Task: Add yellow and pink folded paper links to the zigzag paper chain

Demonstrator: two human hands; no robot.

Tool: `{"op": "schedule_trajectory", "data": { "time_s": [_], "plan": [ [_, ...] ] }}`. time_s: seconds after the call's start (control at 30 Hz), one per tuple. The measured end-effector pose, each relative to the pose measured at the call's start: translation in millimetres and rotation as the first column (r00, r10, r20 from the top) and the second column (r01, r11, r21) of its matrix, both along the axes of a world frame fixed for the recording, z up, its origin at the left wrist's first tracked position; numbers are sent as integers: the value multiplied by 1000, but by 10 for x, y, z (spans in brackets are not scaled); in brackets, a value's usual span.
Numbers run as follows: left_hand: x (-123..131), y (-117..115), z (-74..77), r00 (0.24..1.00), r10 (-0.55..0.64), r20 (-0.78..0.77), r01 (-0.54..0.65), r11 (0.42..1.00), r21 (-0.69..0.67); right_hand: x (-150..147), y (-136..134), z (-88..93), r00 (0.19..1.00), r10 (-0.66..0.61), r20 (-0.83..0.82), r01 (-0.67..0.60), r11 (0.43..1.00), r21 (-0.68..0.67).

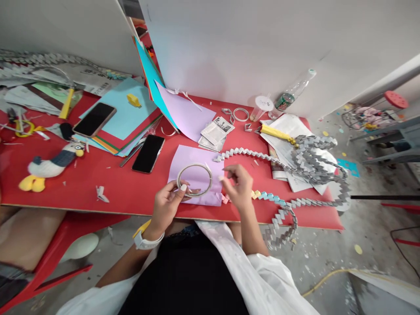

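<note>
A roll of tape [210, 180] is gripped at its lower left rim by the fingers of my left hand [167, 204], above a lilac paper sheet [192, 154] on the red table. To its right, my right hand [240, 186] is raised with fingers apart, touching no object that I can make out. A folded-paper zigzag chain [243, 151] ends at the sheet's upper right. Another part of chain, pink, yellow and blue [267, 197], passes behind my right hand along the table's front.
Two phones [148, 153] [95, 119], coloured sheets [129, 98] and a knitted bird [54, 162] lie left. A cup [261, 108], a bottle [292, 96], a second tape ring [241, 114] and newspaper [290, 127] are at the back right. At far left, a person's leg shows.
</note>
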State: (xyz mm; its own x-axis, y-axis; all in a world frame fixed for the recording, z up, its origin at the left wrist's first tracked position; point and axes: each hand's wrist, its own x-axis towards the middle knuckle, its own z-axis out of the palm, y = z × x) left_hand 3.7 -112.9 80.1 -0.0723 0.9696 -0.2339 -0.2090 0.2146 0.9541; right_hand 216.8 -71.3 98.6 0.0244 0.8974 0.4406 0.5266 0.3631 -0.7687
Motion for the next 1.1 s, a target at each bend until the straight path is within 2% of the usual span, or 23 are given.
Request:
{"op": "schedule_trajectory", "data": {
  "time_s": [0.07,0.13,0.27,0.37,0.47,0.53,0.6,0.63,0.7,0.77,0.8,0.97,1.03,1.1],
  "plan": [
    [55,-23,62,999,-22,-25,23,999,25,-221,-51,-4,971,-4,237,-21,995,102],
    [92,-43,119,997,-46,-60,49,998,47,-325,-55,-18,916,-50,397,-8,990,142],
    [93,-48,146,992,-84,-96,90,994,57,-258,2,-79,843,-47,536,-62,981,184],
    [54,-14,85,993,-110,-39,110,994,14,-148,21,-120,877,20,480,-124,975,187],
    [22,16,38,992,-114,51,116,993,-25,-63,20,-131,961,65,269,-97,990,104],
    [12,20,41,989,-118,84,122,992,-43,-14,26,-122,998,-40,57,38,999,32],
    [8,12,64,988,-125,93,130,990,-50,23,39,-104,978,-179,-110,177,984,-28],
    [9,6,78,987,-134,88,138,989,-48,32,44,-92,972,-186,-142,182,983,-41],
    [15,-2,103,981,-178,73,181,983,-41,24,51,-67,993,-56,-105,51,997,-50],
    [24,-4,117,970,-234,61,237,970,-45,-16,53,-48,994,107,16,-106,992,-64],
    [30,-1,118,965,-255,58,258,965,-54,-42,53,-44,986,145,83,-140,988,-64],
    [33,17,81,961,-273,34,275,957,-96,-82,67,-72,918,134,373,-154,988,24],
    [17,21,50,966,-256,20,257,961,-101,7,79,-89,917,102,386,-136,989,62],
    [-12,23,19,974,-228,7,227,968,-105,185,95,-100,949,16,315,-45,995,85]
  ]
}}
